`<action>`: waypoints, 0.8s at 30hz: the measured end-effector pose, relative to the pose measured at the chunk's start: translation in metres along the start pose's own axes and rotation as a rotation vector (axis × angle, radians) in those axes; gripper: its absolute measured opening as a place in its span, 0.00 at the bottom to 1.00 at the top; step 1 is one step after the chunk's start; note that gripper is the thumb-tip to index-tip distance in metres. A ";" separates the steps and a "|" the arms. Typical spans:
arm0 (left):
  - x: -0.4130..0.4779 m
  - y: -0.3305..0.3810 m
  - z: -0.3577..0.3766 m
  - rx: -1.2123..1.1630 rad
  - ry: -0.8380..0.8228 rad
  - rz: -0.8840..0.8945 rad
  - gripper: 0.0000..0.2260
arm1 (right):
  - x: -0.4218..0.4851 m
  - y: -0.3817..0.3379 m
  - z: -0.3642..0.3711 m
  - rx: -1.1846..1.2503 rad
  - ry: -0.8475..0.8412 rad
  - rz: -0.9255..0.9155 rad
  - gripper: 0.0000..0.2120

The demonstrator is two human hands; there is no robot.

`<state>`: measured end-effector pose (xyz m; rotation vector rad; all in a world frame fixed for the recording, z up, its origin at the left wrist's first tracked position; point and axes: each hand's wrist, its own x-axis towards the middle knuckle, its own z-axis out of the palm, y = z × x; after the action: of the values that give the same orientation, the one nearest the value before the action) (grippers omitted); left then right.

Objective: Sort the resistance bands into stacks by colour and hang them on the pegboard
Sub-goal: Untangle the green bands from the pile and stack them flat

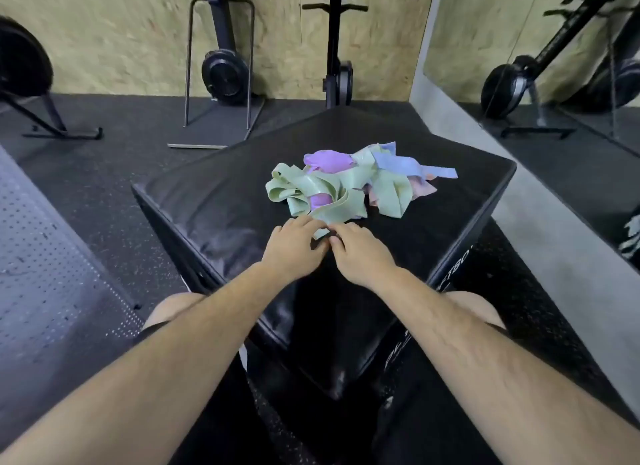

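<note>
A tangled pile of resistance bands lies on top of a black padded box (214, 201). Green bands (311, 194) make up the near left of the pile, purple bands (329, 161) sit at the back, blue bands (405, 165) at the right, and a pink band (424, 191) peeks out under them. My left hand (294, 248) and my right hand (360, 253) meet at the near edge of the pile. Their fingers are curled round the end of one green band (320, 232). Most of that end is hidden under the fingers.
A perforated grey panel (45, 277) lies on the floor at the left. Rowing machines (225, 69) stand upright against the wooden wall behind. A mirror (554, 66) lines the right wall. Black rubber floor surrounds the box; my knees flank its near corner.
</note>
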<state>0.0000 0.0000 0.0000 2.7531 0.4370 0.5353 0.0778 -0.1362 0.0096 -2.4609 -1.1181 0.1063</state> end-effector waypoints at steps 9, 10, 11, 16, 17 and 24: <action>0.020 -0.038 0.051 -0.154 0.097 -0.240 0.18 | 0.041 0.035 0.037 0.029 0.067 0.026 0.18; 0.025 -0.037 0.054 -0.149 0.107 -0.244 0.19 | 0.045 0.036 0.040 0.007 0.078 0.008 0.18; 0.029 -0.035 0.055 -0.157 0.118 -0.249 0.20 | 0.050 0.035 0.043 -0.001 0.088 -0.007 0.18; 0.045 -0.036 0.057 -0.387 0.125 -0.268 0.15 | 0.066 0.034 0.047 -0.038 0.073 -0.071 0.16; 0.046 -0.036 0.055 -0.467 0.130 -0.283 0.15 | 0.067 0.035 0.047 -0.039 0.077 -0.078 0.16; 0.042 -0.034 0.038 -0.554 0.149 -0.304 0.11 | 0.068 0.029 0.043 0.067 0.218 -0.216 0.15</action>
<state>0.0444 0.0365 -0.0328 2.0825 0.6206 0.6657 0.1333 -0.0874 -0.0343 -2.2150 -1.2515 -0.1824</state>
